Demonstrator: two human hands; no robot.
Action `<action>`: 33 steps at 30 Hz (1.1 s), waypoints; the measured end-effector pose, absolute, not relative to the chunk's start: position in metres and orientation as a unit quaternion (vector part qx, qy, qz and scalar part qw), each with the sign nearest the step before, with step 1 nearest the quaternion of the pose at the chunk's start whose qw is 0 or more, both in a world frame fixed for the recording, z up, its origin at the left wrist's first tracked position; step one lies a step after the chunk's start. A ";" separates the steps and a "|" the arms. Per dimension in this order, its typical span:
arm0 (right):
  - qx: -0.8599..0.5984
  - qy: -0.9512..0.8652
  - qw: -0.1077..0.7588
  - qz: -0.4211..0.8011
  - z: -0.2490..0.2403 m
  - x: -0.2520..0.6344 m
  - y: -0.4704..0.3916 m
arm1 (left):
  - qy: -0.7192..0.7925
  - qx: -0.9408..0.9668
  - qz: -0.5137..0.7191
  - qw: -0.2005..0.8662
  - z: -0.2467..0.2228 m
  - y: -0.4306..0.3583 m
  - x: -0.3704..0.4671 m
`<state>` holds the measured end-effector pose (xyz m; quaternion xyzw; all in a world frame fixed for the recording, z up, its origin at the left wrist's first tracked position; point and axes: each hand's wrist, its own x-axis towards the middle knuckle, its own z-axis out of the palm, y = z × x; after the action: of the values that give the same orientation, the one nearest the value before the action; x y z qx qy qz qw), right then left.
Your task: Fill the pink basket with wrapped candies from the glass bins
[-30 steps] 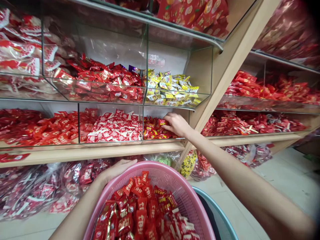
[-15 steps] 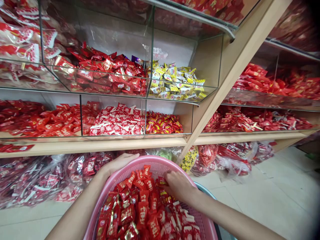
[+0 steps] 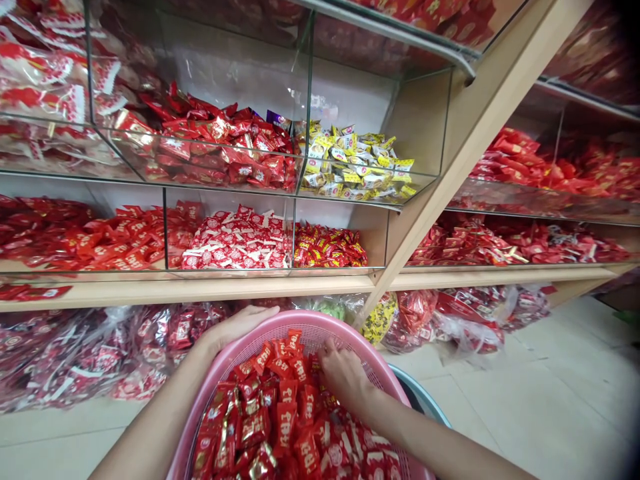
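Observation:
A pink plastic basket holds a heap of wrapped candies, mostly red with gold or white print. On its far left rim, my left hand is closed, fingers over the edge. Inside the basket, my right hand is curled down among the candies against the far right wall. Its fingertips are hidden, so whatever they hold does not show. Small red candies with yellow print lie partly under that hand. Red-and-white wrapped candies fill the basket's near right part.
Wooden shelves with clear-walled bins rise in front, holding red candies, yellow-and-white candies and red-and-white ones. Clear bags of candy lie on the tiled floor below. A blue rim shows beneath the basket's right side.
My right hand has moved slightly left within the basket, covering more of the red-and-yellow candies. More of the blue rim shows. My left hand stays on the basket rim.

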<state>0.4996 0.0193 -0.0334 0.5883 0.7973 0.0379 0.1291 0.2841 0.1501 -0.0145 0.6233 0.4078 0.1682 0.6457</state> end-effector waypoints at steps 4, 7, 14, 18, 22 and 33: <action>0.591 0.788 0.167 0.032 -0.037 0.495 0.030 | 0.409 0.624 0.166 0.645 -0.014 0.150 0.285; 0.595 0.786 0.164 0.036 -0.035 0.496 0.031 | 0.411 0.631 0.169 0.635 -0.013 0.150 0.285; 0.619 0.774 0.133 0.023 -0.015 0.509 0.016 | 0.408 0.652 0.167 0.617 -0.011 0.151 0.284; 0.599 0.785 0.157 0.013 -0.024 0.516 0.006 | 0.410 0.642 0.170 0.625 -0.011 0.151 0.285; 0.608 0.776 0.165 -0.012 -0.026 0.513 0.001 | 0.410 0.645 0.173 0.621 -0.011 0.151 0.285; 0.592 0.786 0.176 -0.012 -0.032 0.502 0.009 | 0.403 0.646 0.167 0.626 -0.013 0.151 0.284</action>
<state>0.5024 0.0092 -0.0322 0.5920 0.7863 -0.0120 0.1761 0.2841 0.1512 -0.0126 0.6458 0.4035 0.1668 0.6264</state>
